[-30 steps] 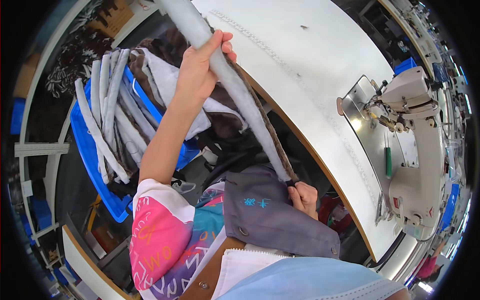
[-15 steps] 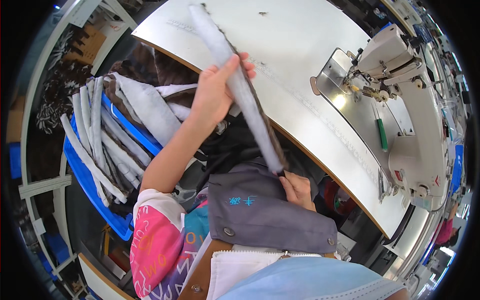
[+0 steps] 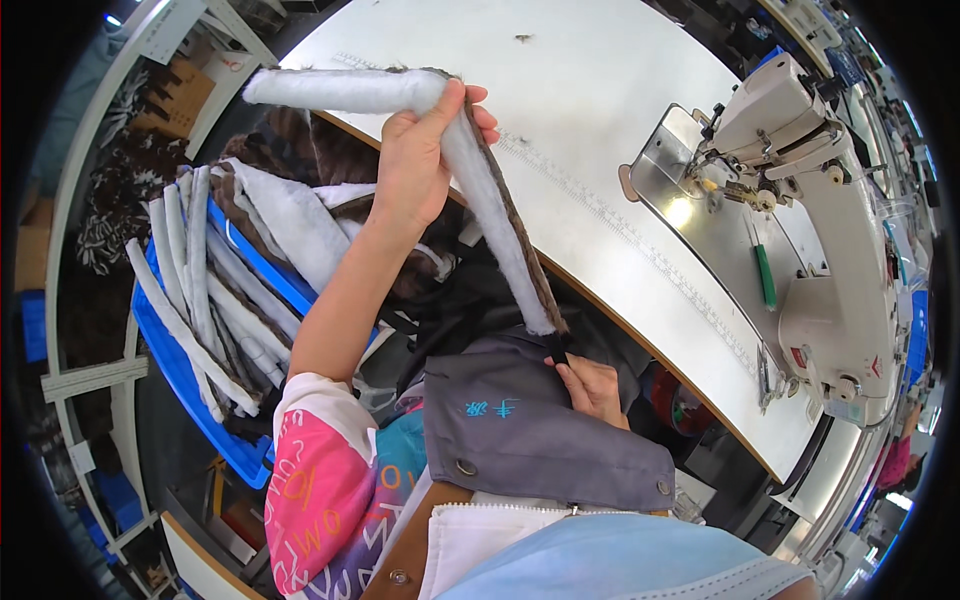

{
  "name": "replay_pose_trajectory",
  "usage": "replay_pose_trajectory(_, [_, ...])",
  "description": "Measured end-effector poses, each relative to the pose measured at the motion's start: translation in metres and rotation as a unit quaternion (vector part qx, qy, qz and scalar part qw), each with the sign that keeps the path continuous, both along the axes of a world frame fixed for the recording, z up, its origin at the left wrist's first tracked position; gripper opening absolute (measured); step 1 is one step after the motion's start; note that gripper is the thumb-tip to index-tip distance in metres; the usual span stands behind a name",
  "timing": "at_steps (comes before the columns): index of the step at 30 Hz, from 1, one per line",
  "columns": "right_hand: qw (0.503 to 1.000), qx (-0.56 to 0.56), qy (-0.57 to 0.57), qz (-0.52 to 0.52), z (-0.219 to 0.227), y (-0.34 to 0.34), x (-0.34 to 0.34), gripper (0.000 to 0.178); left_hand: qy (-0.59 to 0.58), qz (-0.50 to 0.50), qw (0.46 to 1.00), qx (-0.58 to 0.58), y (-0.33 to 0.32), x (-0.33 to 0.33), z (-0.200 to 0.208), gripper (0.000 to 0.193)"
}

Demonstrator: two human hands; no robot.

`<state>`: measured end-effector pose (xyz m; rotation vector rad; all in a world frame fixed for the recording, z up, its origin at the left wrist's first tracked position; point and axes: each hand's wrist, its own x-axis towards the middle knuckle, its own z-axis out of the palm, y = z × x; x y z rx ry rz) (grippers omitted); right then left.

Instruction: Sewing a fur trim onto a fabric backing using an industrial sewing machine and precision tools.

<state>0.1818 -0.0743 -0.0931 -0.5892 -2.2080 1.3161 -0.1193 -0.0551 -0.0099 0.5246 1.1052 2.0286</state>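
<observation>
A long strip (image 3: 490,200) of white fluffy wadding with brown fur along one edge stretches between my hands. My left hand (image 3: 415,170) pinches it near its middle, thumb on the white side. Beyond that grip the strip bends sharply, and its free end juts left over the table edge. A short black piece (image 3: 556,347) sticks out of the strip's lower end, and my right hand (image 3: 597,388) holds it between thumb and fingers near my grey apron (image 3: 540,425). Whether the black piece is a strap or a tool cannot be made out.
A blue bin (image 3: 165,340) at the left holds several similar strips. The white sewing table (image 3: 590,120) carries a sewing machine (image 3: 840,240), a green-handled pointed tool (image 3: 764,275) and metal snips (image 3: 764,378). Shelving (image 3: 95,375) stands at the far left.
The strip's far part, straight and pointing up before, now folds over to the left at my left hand. The black piece at its lower end has come into view.
</observation>
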Motion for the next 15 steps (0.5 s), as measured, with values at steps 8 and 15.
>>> replay_pose_trajectory(8, [1.000,0.004,-0.016,-0.010,-0.005,-0.002,0.002,0.012,0.002,0.033,0.999,0.010,0.006,0.003,0.005,0.042])
replay_pose_trajectory(15, [0.997,0.003,-0.036,-0.065,-0.009,-0.001,0.009,0.011,-0.034,-0.059,0.998,0.017,0.002,-0.010,0.005,0.039])
